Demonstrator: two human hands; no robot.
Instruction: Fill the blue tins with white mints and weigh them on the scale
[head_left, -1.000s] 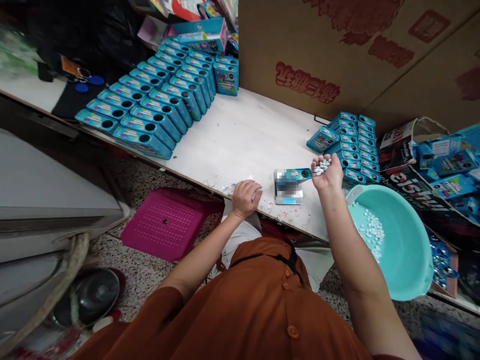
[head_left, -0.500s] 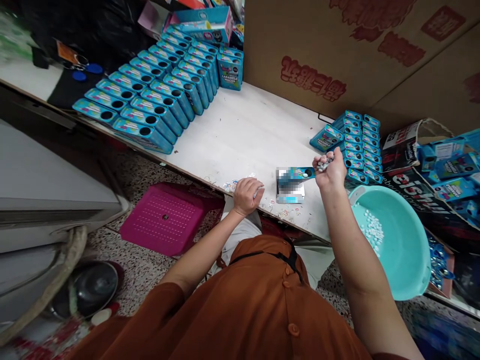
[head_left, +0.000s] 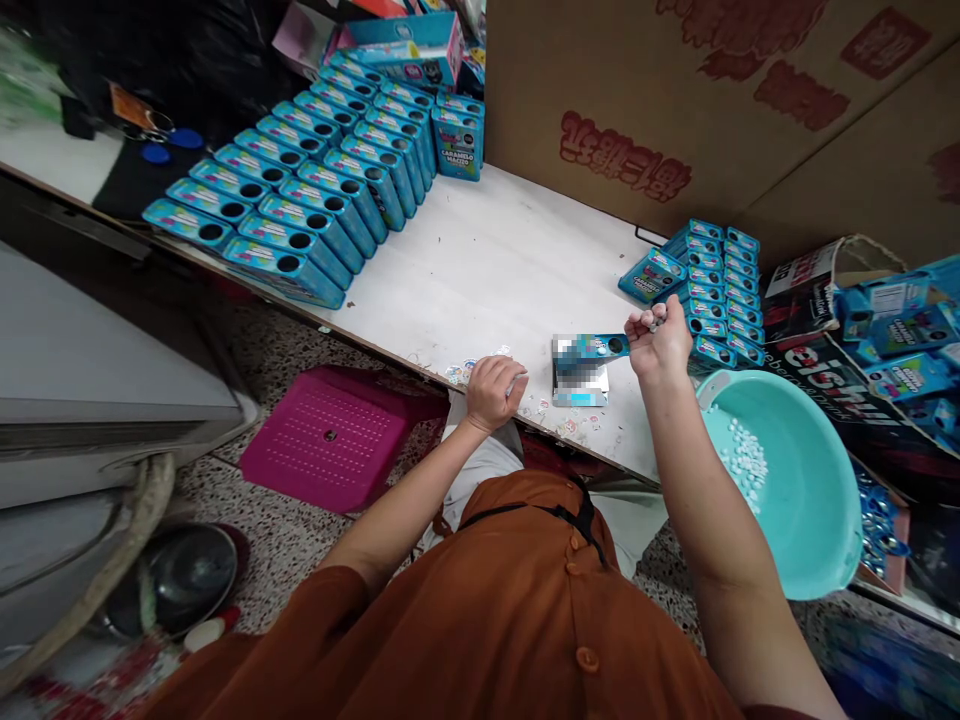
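Cupping part-hidden pale candies [head_left: 658, 324], R grip [head_left: 660, 342] half-closed nr part-blurred blue box [head_left: 602, 346]; L grip [head_left: 493, 393] loosely curled, contents unclear.

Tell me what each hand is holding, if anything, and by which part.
The right hand cups small pale pieces whole in its half-closed palm; whether the left hand holds anything cannot be told.

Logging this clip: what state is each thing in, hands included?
Right hand: palm up, fingers curled around white candies
Left hand: curled at the table's edge, contents unclear
Blue box beside the right hand: round hole uncovered
Boxes on the left: upright in rows, holes uncovered
Turquoise basin: partly filled with candies
Black carton: open, full of blue packages
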